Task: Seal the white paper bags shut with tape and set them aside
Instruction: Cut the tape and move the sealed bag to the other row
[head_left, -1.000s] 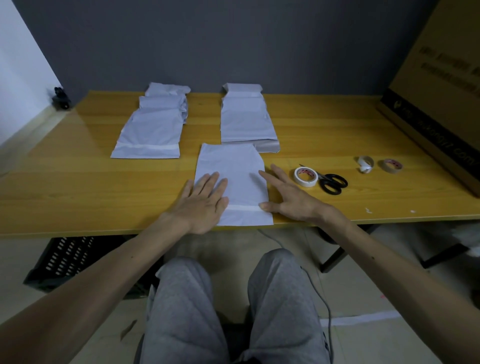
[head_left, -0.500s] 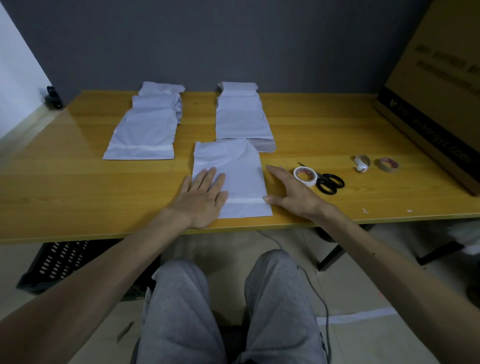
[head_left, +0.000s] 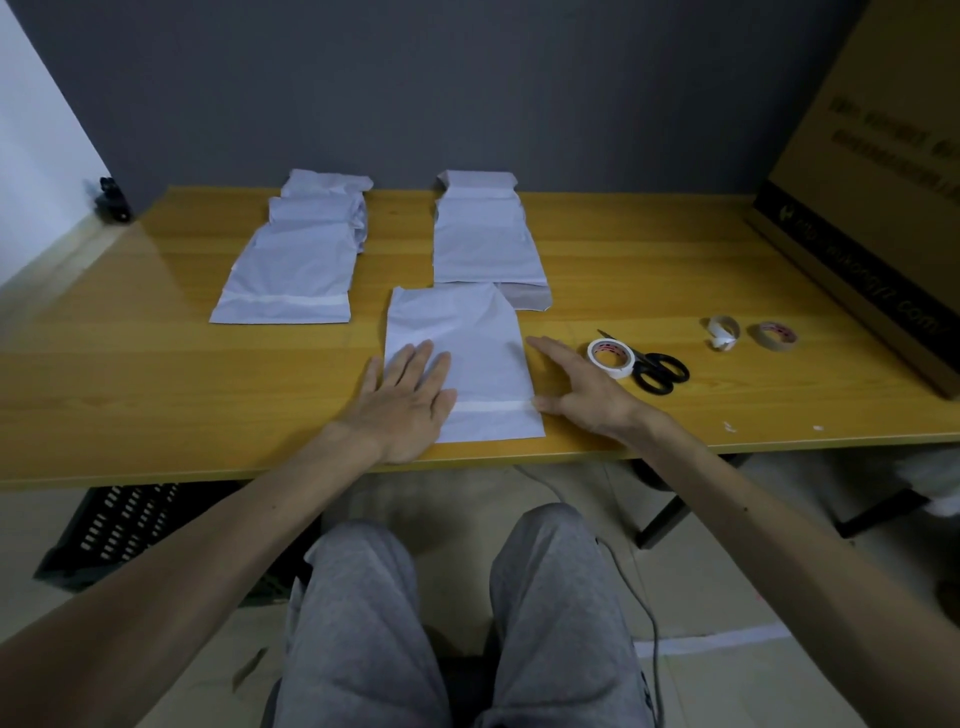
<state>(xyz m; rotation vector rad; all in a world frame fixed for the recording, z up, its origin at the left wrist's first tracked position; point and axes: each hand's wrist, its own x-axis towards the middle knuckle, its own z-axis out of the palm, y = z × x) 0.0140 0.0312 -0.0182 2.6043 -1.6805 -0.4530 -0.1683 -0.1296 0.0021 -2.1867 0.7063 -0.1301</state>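
A white paper bag (head_left: 475, 343) lies flat near the front edge of the wooden table (head_left: 156, 374), with a strip of white tape (head_left: 493, 406) across its lower part. My left hand (head_left: 402, 402) rests flat on the bag's left side, fingers straight. Beside the bag's right edge lies my right hand (head_left: 576, 387), fingers straight, its thumb touching the right end of the tape strip. A white tape roll (head_left: 611, 357) sits just right of that hand.
Two stacks of white bags lie further back, one at the left (head_left: 296, 265) and one in the middle (head_left: 483, 239). Black scissors (head_left: 655, 369) lie by the tape roll. Two more tape rolls (head_left: 723, 332) (head_left: 775, 335) and a large cardboard box (head_left: 883, 208) are at the right.
Both hands stay on the bag and tape. The view has shifted slightly; my right hand's fingers have spread a little further from the bag edge.
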